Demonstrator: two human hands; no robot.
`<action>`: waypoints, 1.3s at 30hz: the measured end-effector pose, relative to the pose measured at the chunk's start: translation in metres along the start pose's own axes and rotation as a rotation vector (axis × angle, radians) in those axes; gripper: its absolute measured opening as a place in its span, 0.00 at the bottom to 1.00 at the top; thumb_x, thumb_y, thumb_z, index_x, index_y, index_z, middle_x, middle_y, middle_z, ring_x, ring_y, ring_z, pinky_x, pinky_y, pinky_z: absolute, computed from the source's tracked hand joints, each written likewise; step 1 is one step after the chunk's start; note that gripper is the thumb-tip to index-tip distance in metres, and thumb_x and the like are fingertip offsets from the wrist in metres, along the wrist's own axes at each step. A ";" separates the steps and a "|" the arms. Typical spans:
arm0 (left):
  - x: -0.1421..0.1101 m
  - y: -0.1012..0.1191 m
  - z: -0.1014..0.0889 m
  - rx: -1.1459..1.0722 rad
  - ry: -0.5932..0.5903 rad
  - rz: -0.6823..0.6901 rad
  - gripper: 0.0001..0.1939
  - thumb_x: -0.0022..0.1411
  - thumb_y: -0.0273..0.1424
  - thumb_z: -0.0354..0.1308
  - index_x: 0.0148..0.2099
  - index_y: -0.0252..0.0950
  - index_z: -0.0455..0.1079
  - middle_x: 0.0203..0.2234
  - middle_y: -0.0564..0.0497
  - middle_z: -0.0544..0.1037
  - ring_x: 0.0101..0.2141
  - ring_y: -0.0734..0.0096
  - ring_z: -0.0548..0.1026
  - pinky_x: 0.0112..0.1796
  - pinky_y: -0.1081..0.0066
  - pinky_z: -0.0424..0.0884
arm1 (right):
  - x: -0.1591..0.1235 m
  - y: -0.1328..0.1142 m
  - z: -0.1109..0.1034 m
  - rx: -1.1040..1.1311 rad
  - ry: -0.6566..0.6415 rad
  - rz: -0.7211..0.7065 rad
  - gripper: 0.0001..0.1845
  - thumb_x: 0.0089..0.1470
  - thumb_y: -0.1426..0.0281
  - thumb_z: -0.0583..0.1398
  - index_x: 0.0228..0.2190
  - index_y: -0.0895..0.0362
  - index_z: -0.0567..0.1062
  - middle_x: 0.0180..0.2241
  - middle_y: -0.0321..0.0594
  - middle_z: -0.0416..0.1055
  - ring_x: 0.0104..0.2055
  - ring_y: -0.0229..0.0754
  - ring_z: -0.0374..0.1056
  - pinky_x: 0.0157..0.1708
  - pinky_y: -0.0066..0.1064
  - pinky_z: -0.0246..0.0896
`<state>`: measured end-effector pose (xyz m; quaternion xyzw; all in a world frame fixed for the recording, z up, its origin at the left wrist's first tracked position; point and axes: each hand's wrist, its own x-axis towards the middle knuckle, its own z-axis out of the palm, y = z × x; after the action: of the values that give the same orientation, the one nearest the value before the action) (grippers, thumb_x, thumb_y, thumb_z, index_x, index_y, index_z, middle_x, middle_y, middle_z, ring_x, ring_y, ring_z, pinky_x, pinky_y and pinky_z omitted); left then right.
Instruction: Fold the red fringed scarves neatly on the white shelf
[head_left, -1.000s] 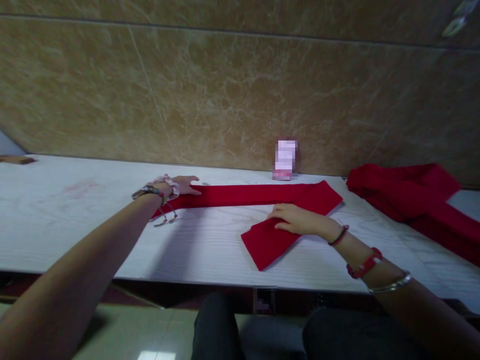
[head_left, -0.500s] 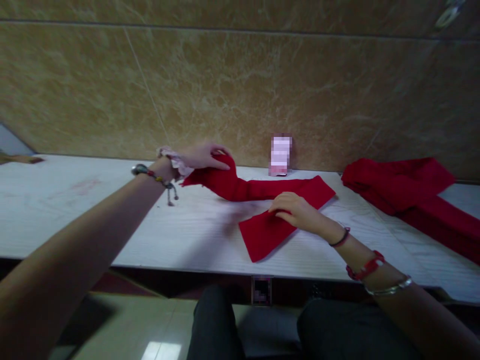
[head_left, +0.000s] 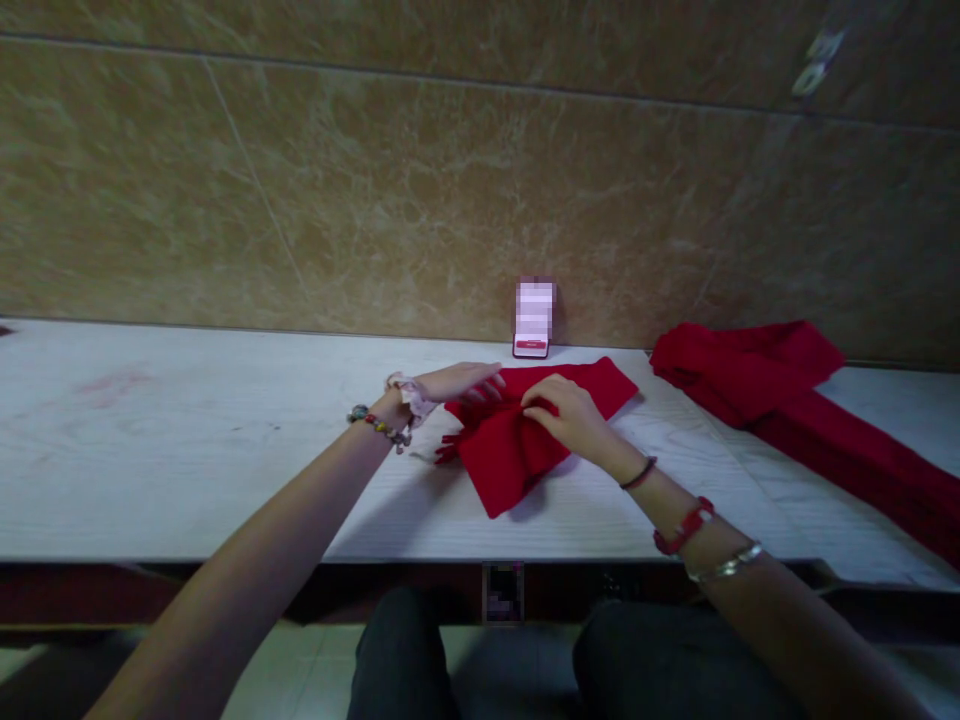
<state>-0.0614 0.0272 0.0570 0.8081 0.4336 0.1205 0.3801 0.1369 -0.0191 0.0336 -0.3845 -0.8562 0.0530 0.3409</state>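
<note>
A red cloth strip [head_left: 499, 465] lies folded over itself on the white tabletop, with a fringed end showing at its left side. My left hand [head_left: 461, 382] rests at the cloth's upper left edge, its fingers stretched out and lying along the fabric. With thumb and fingertips together, my right hand [head_left: 562, 410] pinches a fold near the middle of the cloth. Whatever lies beneath the fold is hidden.
A phone [head_left: 532, 320] with a lit, blurred screen leans on the brown marbled wall [head_left: 360, 200] behind the cloth. More red fabric [head_left: 742, 375] lies to the right, running off the frame. The white table's [head_left: 187, 480] front edge is just before my knees.
My left hand has moved right and down, bringing the left part of the cloth strip over toward the middle. My right hand stays on the cloth, now pinching a fold.
</note>
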 end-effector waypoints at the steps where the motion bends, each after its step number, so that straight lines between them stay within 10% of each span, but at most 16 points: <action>1: -0.004 -0.003 0.000 -0.030 -0.041 0.000 0.25 0.64 0.45 0.36 0.44 0.32 0.66 0.39 0.48 0.74 0.38 0.69 0.72 0.37 0.71 0.68 | 0.009 0.002 0.003 0.035 -0.024 0.008 0.05 0.49 0.77 0.57 0.27 0.56 0.72 0.30 0.38 0.72 0.36 0.41 0.64 0.38 0.34 0.57; 5: -0.011 -0.013 0.010 -0.060 -0.071 0.006 0.28 0.49 0.44 0.57 0.49 0.34 0.63 0.42 0.48 0.73 0.40 0.64 0.71 0.37 0.71 0.68 | 0.044 0.014 0.015 0.223 -0.182 0.062 0.07 0.45 0.81 0.58 0.25 0.58 0.72 0.28 0.35 0.72 0.32 0.36 0.65 0.36 0.30 0.59; 10: -0.002 -0.023 0.022 -0.233 0.055 -0.081 0.30 0.50 0.40 0.52 0.54 0.31 0.58 0.49 0.43 0.69 0.46 0.60 0.69 0.45 0.66 0.66 | 0.072 0.027 0.027 0.259 -0.252 0.138 0.07 0.43 0.82 0.59 0.23 0.59 0.72 0.26 0.36 0.71 0.30 0.36 0.66 0.35 0.30 0.60; 19: 0.003 -0.041 0.029 -0.216 0.330 0.000 0.21 0.54 0.31 0.47 0.50 0.32 0.63 0.53 0.43 0.66 0.54 0.63 0.61 0.56 0.63 0.50 | -0.017 0.009 -0.005 -0.132 0.291 0.110 0.08 0.50 0.77 0.54 0.29 0.57 0.72 0.31 0.42 0.69 0.37 0.43 0.64 0.40 0.35 0.59; 27: 0.010 -0.060 0.048 -0.487 0.496 0.095 0.21 0.51 0.27 0.50 0.50 0.32 0.62 0.52 0.43 0.66 0.54 0.62 0.62 0.53 0.59 0.57 | -0.037 0.007 0.017 -0.175 -0.070 0.359 0.03 0.49 0.71 0.58 0.29 0.59 0.70 0.28 0.41 0.66 0.32 0.40 0.63 0.33 0.32 0.59; 39: 0.014 -0.055 0.053 -0.630 0.708 0.031 0.18 0.49 0.22 0.49 0.44 0.35 0.66 0.47 0.48 0.70 0.51 0.63 0.65 0.51 0.61 0.60 | -0.016 0.002 0.031 0.475 -0.201 0.783 0.10 0.45 0.75 0.59 0.24 0.54 0.60 0.12 0.25 0.57 0.16 0.33 0.55 0.17 0.25 0.46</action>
<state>-0.0596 0.0297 -0.0206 0.5689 0.4668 0.5200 0.4337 0.1265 -0.0237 0.0004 -0.5828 -0.6397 0.4091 0.2893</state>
